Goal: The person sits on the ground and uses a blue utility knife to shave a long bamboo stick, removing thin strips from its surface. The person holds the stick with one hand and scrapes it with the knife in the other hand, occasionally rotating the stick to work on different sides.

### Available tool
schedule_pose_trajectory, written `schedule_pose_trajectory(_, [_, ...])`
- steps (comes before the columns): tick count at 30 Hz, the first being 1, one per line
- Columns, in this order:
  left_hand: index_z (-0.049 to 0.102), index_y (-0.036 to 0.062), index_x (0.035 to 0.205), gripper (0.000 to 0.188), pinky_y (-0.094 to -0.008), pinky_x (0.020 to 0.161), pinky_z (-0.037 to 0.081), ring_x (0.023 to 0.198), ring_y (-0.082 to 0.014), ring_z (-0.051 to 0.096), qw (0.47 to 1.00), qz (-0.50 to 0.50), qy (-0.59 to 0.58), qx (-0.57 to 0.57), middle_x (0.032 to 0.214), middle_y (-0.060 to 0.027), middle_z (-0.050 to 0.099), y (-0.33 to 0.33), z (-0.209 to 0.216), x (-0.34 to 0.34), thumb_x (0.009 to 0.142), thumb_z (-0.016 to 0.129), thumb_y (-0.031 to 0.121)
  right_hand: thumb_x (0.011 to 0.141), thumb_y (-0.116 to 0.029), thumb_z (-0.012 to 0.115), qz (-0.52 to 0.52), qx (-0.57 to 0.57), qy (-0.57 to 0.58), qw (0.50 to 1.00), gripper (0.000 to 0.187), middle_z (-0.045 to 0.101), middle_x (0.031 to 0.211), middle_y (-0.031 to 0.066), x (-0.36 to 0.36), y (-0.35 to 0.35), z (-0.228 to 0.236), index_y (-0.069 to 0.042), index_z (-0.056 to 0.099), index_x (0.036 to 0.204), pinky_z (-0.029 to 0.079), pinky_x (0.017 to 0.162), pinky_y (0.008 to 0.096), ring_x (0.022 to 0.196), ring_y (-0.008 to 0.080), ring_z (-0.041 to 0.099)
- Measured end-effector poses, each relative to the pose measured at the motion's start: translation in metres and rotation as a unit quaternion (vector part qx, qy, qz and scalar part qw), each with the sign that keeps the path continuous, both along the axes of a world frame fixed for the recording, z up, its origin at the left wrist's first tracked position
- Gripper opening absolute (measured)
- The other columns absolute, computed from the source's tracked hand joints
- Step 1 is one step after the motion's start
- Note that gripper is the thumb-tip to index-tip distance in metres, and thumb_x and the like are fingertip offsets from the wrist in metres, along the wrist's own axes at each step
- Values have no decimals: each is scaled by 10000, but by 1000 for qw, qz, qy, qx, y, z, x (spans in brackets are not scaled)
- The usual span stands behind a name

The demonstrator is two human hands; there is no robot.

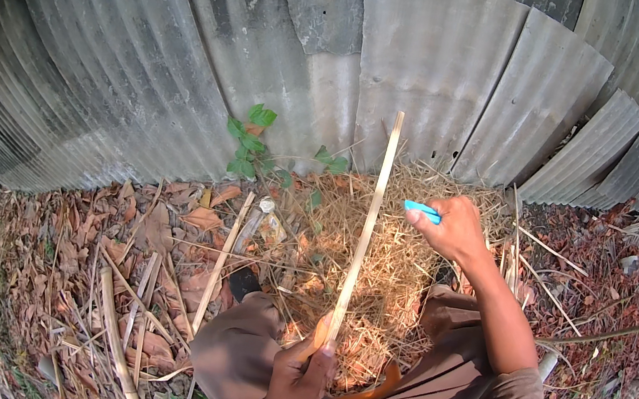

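Observation:
My left hand (298,378) is closed around the lower part of a long, pale bamboo strip (370,225). The strip slants up and away from my lap toward the metal wall. A small orange-tan piece (322,331) lies against the strip at my fingertips; its kind is unclear. Off to the right of the strip and apart from it, my right hand (456,229) is shut on a blue handle (424,212), thumb along it. Whatever the handle belongs to does not show. A curved orange object (379,389) rests between my legs, partly hidden.
Corrugated metal sheets (436,58) form a wall ahead. Pale shavings (400,272) are heaped between my knees. Dry leaves (162,232) cover the ground at left, with bamboo sticks (118,343) on them. A green plant (249,141) grows by the wall.

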State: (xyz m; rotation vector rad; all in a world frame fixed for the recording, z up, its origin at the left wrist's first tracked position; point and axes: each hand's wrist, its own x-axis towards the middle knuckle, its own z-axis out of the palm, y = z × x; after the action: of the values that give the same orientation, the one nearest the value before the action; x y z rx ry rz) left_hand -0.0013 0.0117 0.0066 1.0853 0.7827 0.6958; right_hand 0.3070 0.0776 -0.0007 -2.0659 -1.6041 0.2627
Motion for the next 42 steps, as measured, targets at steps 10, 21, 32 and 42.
schedule_pose_trajectory(10, [399, 27, 1393, 401, -165, 416, 321, 469, -12, 372, 998, 17, -57, 24, 647, 12, 465, 7, -6, -3, 1011, 417, 146, 627, -746, 638, 214, 80, -123, 966, 666, 491, 433, 43, -80, -27, -1, -112, 505, 473, 403, 423, 355, 401, 251, 534])
schedule_pose_trajectory(21, [341, 46, 1429, 425, -193, 505, 375, 450, -32, 352, 999, -18, -7, 50, 637, 20, 432, 0, -3, -4, 1011, 379, 113, 653, -775, 588, 135, 115, -129, 976, 706, 500, 412, 82, -49, 0, -11, -84, 593, 507, 442, 421, 381, 396, 274, 546])
schedule_pose_trajectory(32, [360, 26, 1417, 441, -163, 438, 322, 498, -8, 369, 1000, 6, 11, 23, 658, 36, 460, 0, -3, -10, 998, 444, 133, 667, -774, 579, 194, 29, -67, 978, 697, 517, 425, 77, -81, -27, -3, -98, 592, 497, 456, 429, 386, 394, 271, 551])
schedule_pose_trajectory(42, [569, 9, 920, 146, -200, 457, 295, 554, -10, 394, 996, -26, 79, 18, 641, 48, 461, -11, -11, -11, 970, 493, 122, 748, -768, 480, -4, -62, -62, 996, 780, 541, 460, 144, -16, 24, -3, -25, 658, 591, 472, 505, 438, 493, 301, 598])
